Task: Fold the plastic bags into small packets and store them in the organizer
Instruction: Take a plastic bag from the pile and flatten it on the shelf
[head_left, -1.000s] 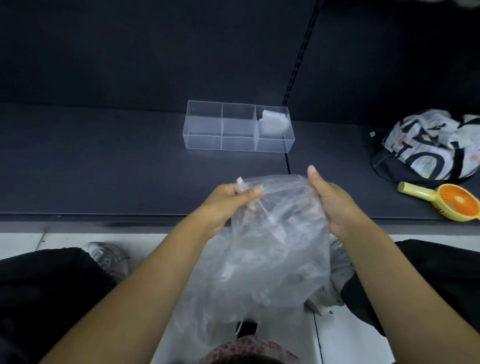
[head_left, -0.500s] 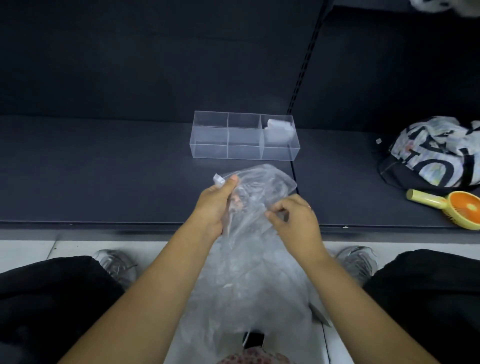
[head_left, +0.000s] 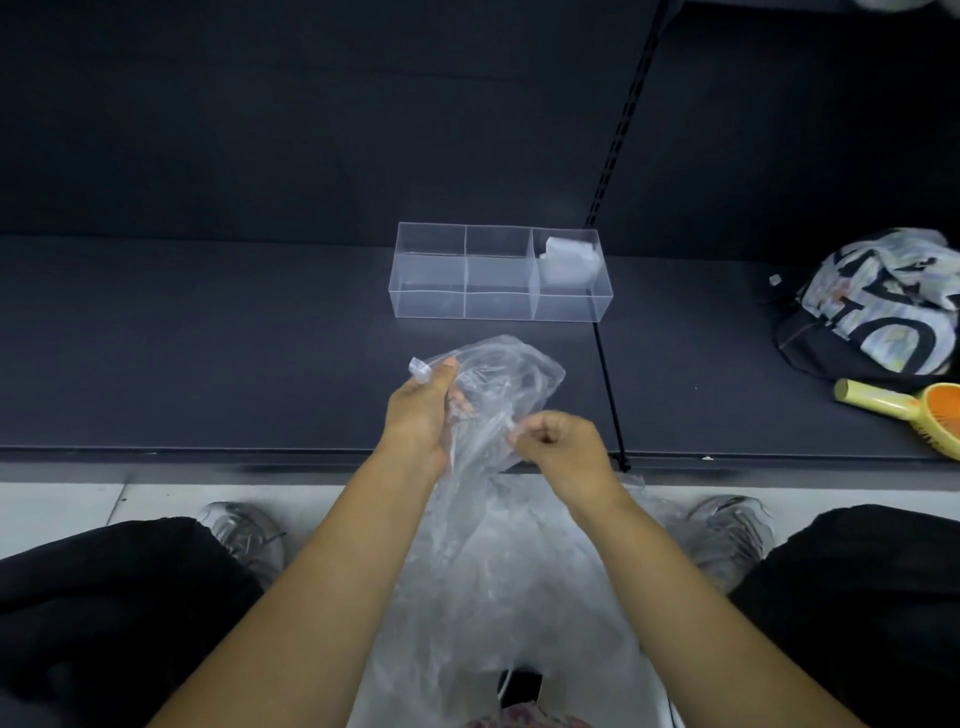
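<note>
A crumpled clear plastic bag (head_left: 498, 551) hangs between my hands over the front edge of a dark shelf. My left hand (head_left: 423, 415) grips its upper left edge, thumb up by a small white tab. My right hand (head_left: 558, 444) pinches the film lower and to the right, fingers curled. Behind the bag, a clear organizer (head_left: 431, 275) with three compartments stands on the shelf. Its right compartment holds a folded white packet (head_left: 569, 260); the other two look bare.
The dark shelf (head_left: 208, 353) runs across the view with a slotted upright at the right of the organizer. A black-and-white patterned bag (head_left: 878, 306) and a yellow-orange handheld fan (head_left: 914, 410) lie at the far right. My knees and shoes are below the shelf edge.
My right hand has let go of the bag's top right corner and moved down and left, now pinching the film near my left hand. The bag's top has bunched together.
</note>
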